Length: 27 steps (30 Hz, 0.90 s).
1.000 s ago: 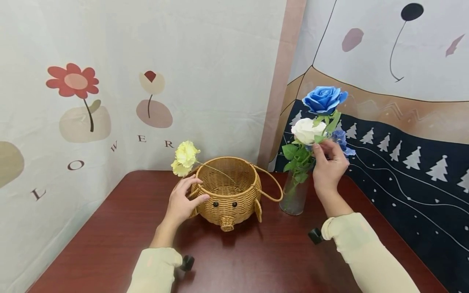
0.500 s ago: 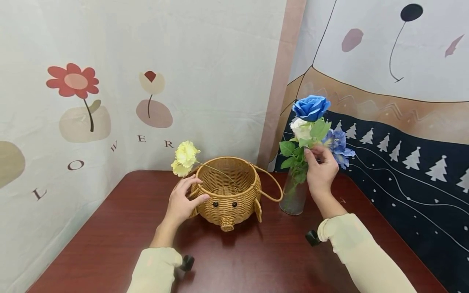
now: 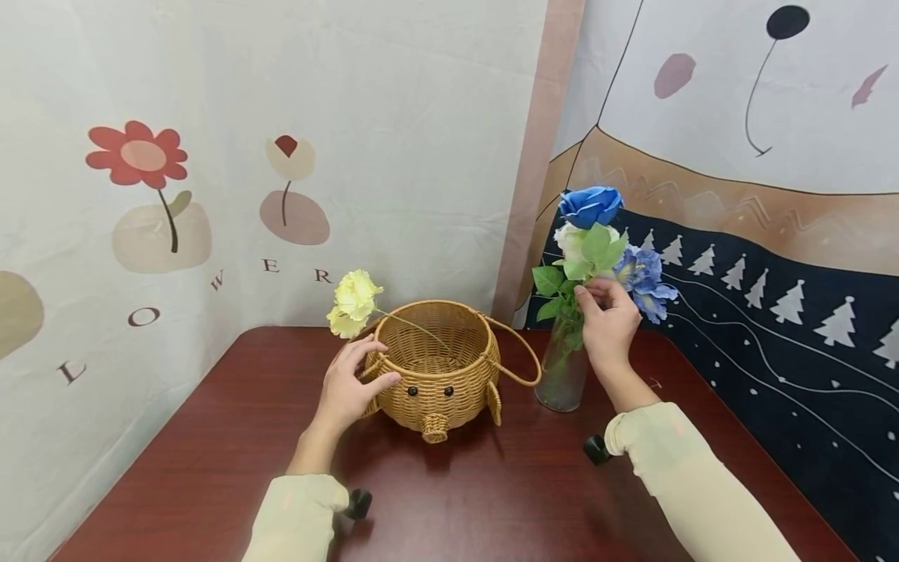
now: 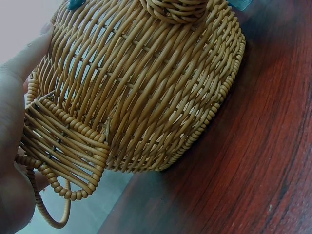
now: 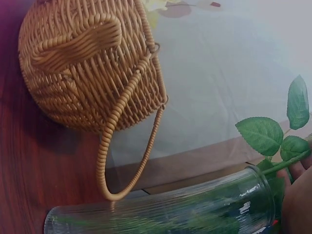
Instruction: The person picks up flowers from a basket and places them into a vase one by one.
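A wicker basket [image 3: 449, 406] with an animal face stands on the table. My left hand [image 3: 349, 382] holds its left side, thumb on the front below the rim and fingers at the rim; in the left wrist view the thumb [image 4: 31, 53] lies against the weave. A yellow flower [image 3: 354, 300] leans out of the basket. To the right is a clear ribbed vase [image 3: 559, 386] with several flowers. Above its mouth, my right hand [image 3: 609, 324] pinches a green stem [image 5: 292, 160], which appears to be the blue rose's [image 3: 591, 206]. A white rose [image 3: 570, 240] is just below that bloom.
A purple-blue flower [image 3: 642, 273] sticks out to the right of the right hand. The basket's loop handle [image 3: 523, 343] hangs towards the vase. Printed cloths [image 3: 421, 156] rise behind the dark red table [image 3: 435, 507].
My right hand has moved down and left with the blue rose, which is now lower, partly over the white rose. The purple-blue flower shows more fully. My left hand and the basket have stayed put.
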Each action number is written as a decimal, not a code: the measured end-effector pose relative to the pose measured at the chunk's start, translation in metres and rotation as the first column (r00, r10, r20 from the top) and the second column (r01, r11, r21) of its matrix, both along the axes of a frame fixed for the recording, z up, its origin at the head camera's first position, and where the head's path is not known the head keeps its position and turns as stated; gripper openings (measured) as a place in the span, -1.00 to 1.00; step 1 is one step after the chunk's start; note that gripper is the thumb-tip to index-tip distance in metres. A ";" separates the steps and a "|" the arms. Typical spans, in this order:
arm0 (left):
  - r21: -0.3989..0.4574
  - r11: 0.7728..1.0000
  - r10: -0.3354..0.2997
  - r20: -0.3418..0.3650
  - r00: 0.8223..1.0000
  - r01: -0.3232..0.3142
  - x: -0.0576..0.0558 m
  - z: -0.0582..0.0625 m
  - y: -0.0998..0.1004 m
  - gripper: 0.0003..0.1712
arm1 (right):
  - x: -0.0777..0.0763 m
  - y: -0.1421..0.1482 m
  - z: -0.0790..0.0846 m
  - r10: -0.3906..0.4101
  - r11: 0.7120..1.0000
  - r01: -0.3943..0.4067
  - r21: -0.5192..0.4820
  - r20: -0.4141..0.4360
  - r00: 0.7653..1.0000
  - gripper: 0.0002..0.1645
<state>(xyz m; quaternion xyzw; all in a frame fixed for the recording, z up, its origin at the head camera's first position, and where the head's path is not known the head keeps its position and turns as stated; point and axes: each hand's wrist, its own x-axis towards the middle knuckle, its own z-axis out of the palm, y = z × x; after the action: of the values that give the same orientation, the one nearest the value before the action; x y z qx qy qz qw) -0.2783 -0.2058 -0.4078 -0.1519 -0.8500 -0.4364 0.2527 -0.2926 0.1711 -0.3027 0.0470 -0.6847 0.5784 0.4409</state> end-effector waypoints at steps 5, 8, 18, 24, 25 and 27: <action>-0.006 1.000 0.002 -0.004 1.000 -0.002 0.000 0.000 0.000 -0.44 | -0.004 0.001 -0.002 0.015 1.000 -0.015 -0.009 -0.005 1.000 -0.79; -0.002 1.000 0.004 -0.006 1.000 -0.004 0.000 0.000 0.000 -0.44 | -0.007 0.002 -0.004 0.014 1.000 -0.014 -0.009 -0.016 1.000 -0.78; -0.007 1.000 0.007 0.000 1.000 -0.007 0.001 0.000 0.000 -0.43 | -0.009 0.001 -0.008 -0.044 0.997 0.045 0.069 -0.012 0.999 -0.83; -0.006 1.000 0.009 0.013 1.000 -0.009 0.001 0.001 -0.001 -0.43 | -0.006 0.000 -0.011 -0.134 0.977 0.128 0.170 0.023 0.991 -0.85; -0.008 1.000 0.010 0.014 1.000 -0.010 0.001 0.001 -0.001 -0.43 | -0.006 0.000 -0.012 -0.143 0.975 0.136 0.178 0.024 0.989 -0.85; -0.008 1.000 0.012 0.014 1.000 -0.012 0.001 0.000 -0.001 -0.43 | -0.006 0.000 -0.013 -0.154 0.970 0.146 0.192 0.026 0.988 -0.85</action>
<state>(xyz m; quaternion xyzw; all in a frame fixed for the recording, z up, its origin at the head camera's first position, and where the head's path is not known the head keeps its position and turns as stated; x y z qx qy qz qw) -0.2773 -0.2066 -0.4078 -0.1448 -0.8543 -0.4327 0.2488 -0.2988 0.1713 -0.3158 0.0253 -0.7470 0.4765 0.4629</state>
